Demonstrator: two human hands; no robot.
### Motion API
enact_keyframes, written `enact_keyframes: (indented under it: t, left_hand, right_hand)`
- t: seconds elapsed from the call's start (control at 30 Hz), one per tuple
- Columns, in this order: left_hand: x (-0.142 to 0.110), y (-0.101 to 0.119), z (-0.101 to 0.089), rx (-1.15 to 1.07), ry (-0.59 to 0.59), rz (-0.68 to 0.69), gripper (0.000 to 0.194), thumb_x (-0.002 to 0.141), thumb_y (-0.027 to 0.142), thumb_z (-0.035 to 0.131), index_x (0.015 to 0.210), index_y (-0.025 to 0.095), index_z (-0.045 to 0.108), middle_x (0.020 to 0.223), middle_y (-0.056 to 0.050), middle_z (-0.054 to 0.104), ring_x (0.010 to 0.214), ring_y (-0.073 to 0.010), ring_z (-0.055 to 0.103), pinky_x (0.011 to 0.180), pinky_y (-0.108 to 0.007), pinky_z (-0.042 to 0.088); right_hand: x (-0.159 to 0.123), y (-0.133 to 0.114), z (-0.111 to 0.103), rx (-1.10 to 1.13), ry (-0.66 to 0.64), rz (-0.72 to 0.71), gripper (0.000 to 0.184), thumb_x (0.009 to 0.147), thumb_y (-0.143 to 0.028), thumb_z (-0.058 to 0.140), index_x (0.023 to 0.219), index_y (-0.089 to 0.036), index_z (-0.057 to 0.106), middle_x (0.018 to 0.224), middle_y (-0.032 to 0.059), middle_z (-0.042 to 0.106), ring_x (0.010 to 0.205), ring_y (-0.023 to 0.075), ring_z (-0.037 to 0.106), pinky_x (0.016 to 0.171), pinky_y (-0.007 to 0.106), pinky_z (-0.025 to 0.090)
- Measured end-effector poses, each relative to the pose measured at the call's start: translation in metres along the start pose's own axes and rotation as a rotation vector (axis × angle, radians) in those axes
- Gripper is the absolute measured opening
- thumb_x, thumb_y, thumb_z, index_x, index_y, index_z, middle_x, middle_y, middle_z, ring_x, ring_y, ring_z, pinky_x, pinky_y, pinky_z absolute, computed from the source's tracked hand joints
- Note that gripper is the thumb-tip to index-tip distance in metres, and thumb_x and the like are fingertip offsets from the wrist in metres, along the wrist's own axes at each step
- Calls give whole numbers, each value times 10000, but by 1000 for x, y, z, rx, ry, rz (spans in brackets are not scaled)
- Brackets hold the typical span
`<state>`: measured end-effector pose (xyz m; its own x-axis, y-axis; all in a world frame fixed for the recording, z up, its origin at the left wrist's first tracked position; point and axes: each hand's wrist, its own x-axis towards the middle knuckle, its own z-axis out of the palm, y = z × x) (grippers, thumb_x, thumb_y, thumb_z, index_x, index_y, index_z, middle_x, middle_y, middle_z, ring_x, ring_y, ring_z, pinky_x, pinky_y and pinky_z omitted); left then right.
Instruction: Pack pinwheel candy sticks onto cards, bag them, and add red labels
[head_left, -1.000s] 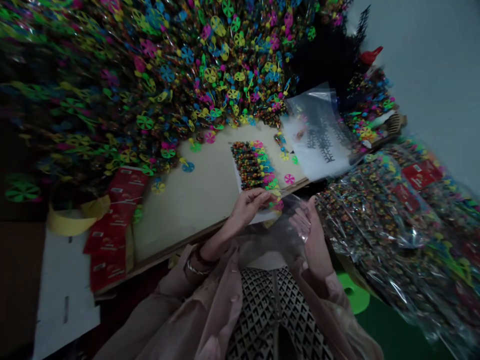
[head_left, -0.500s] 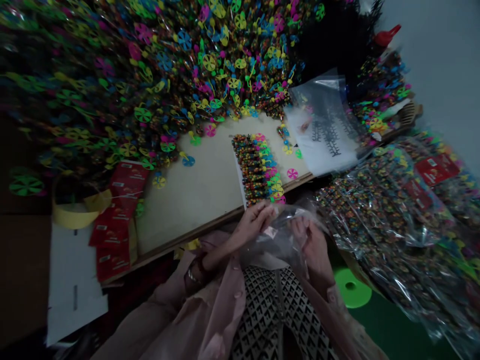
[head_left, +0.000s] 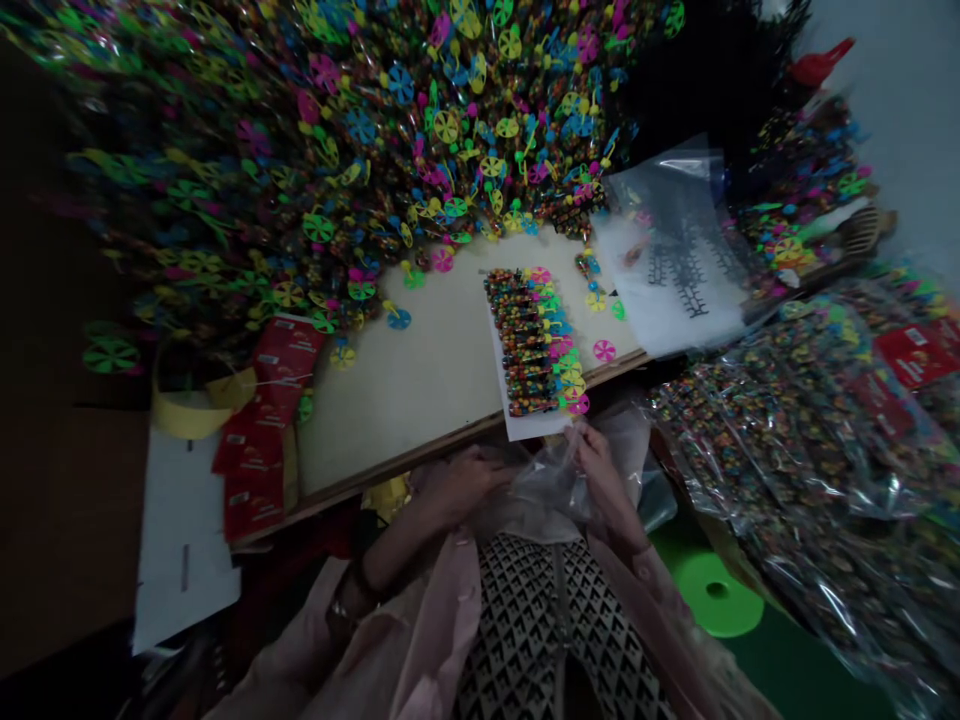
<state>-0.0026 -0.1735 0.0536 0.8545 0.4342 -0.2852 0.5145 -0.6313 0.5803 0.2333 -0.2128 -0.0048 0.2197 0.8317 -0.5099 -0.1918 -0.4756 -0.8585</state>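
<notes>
A clear plastic bag point(head_left: 547, 480) spreads over my lap at the table's front edge. My right hand point(head_left: 596, 455) pinches its upper rim, close to the corner of a white card point(head_left: 521, 428). On that card lies a row of small clear tubes point(head_left: 525, 345) filled with coloured beads or sweets, their bright pinwheel tops pointing right. My left hand point(head_left: 469, 482) is closed on the left part of the bag, fingers pointing right; its fingertips are dim and partly hidden by the film.
A large heap of pinwheel-topped tubes point(head_left: 360, 150) covers the back of the table point(head_left: 405, 390). Red printed cards point(head_left: 259, 450) lie at left, beside a yellow tape-like ring point(head_left: 187, 420). Flat clear bags point(head_left: 675, 260) lie at right, near filled bags point(head_left: 787, 420). A green stool point(head_left: 716, 590) stands below.
My left hand has moved left and down, away from the card. My right hand has shifted left and up along the bag's rim. The bag now sits lower, and the whole card shows.
</notes>
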Motion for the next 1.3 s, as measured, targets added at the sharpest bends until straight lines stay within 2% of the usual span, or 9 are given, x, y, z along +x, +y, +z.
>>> enact_keyframes:
  t: [0.13, 0.27, 0.37, 0.47, 0.6, 0.77, 1.03, 1.13, 1.3]
  left_hand:
    - [-11, -10, 6, 167, -32, 1, 208, 883, 146, 498, 1022, 206, 641, 955, -55, 668, 903, -204, 623, 913, -362, 388]
    - [-16, -14, 20, 218, -42, -44, 218, 877, 141, 508, 1041, 218, 629, 1039, -62, 650, 961, -222, 609, 911, -380, 407]
    - [-10, -19, 27, 203, -30, -77, 244, 898, 149, 483, 1055, 252, 639, 1099, -59, 634, 1018, -210, 594, 921, -369, 415]
    - [-5, -24, 27, 183, -10, -39, 248, 898, 145, 482, 1054, 246, 645, 1135, -69, 620, 1080, -211, 569, 968, -387, 393]
    - [-5, -29, 22, 121, 73, 34, 202, 889, 156, 509, 1027, 220, 642, 1084, -59, 636, 1051, -194, 566, 1016, -387, 357]
    - [-1, -42, 19, -93, 261, 50, 224, 950, 247, 419, 889, 183, 625, 919, -55, 648, 906, -172, 575, 868, -304, 421]
    - [46, -46, -21, -570, 629, -134, 374, 940, 427, 423, 694, 176, 551, 703, -11, 517, 708, -140, 501, 684, -256, 399]
    - [66, -57, -32, -800, 717, -191, 413, 865, 518, 517, 645, 170, 549, 792, -27, 522, 778, -144, 513, 724, -257, 420]
    - [84, -77, -40, -1102, 856, -354, 366, 744, 525, 661, 685, 165, 637, 1162, -79, 557, 1113, -208, 508, 951, -306, 387]
  right_hand:
    - [-21, 14, -7, -108, -91, -40, 313, 807, -522, 567, 790, -210, 571, 625, -41, 524, 524, 105, 424, 492, 224, 348]
    - [-37, 27, -28, -400, -211, -162, 346, 889, -498, 464, 774, -200, 595, 679, -9, 572, 632, 139, 506, 594, 250, 411]
    - [-32, 26, -50, -602, -341, -336, 352, 915, -440, 440, 714, -207, 610, 682, 12, 612, 678, 165, 550, 700, 303, 454]
    - [-21, 16, -67, -706, -355, -556, 276, 918, -355, 448, 780, -224, 648, 840, 39, 684, 818, 193, 613, 936, 419, 419]
    - [-8, 3, -70, -639, -255, -634, 227, 917, -314, 459, 853, -237, 662, 912, 34, 688, 896, 194, 626, 1055, 453, 350]
    - [5, 5, -48, -483, -15, -529, 262, 899, -393, 469, 824, -217, 648, 829, 32, 648, 815, 180, 588, 765, 318, 478]
    - [28, -21, -12, -409, 373, -478, 339, 893, -453, 412, 739, -187, 555, 722, 15, 565, 726, 160, 487, 698, 276, 409]
    - [45, -40, -3, -440, 345, -473, 353, 898, -473, 399, 772, -183, 555, 731, 7, 555, 700, 148, 458, 669, 260, 380]
    - [74, -66, 4, -564, 311, -545, 305, 882, -457, 431, 820, -187, 560, 738, 1, 551, 687, 155, 470, 690, 271, 374]
